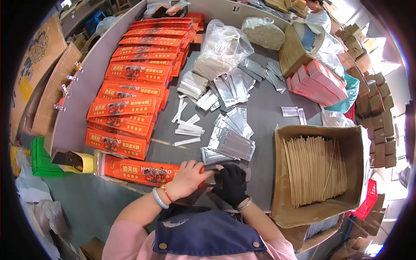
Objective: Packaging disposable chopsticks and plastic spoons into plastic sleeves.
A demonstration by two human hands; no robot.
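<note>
At the near edge of the table lies a long red-orange printed sleeve (141, 172). My bare left hand (187, 178) grips the sleeve's right end, fingers curled over it. Beside it on the right is my right hand (232, 185), in a black fingerless glove, with its fingers bent inward toward the sleeve's end. What the right fingers hold is hidden and slightly blurred. Just beyond the hands lies a pile of flat silvery packets (234, 143). Narrow white paper-like strips (189, 130) are scattered to their left.
Overlapping red sleeves (130, 104) cover the table's left side. A cardboard box (279, 173) of wooden chopsticks (314, 173) stands at the right. Farther back are a clear plastic bag (227, 43) and pink-red packs (318, 82). A yellow tape roll (88, 164) sits at the left corner.
</note>
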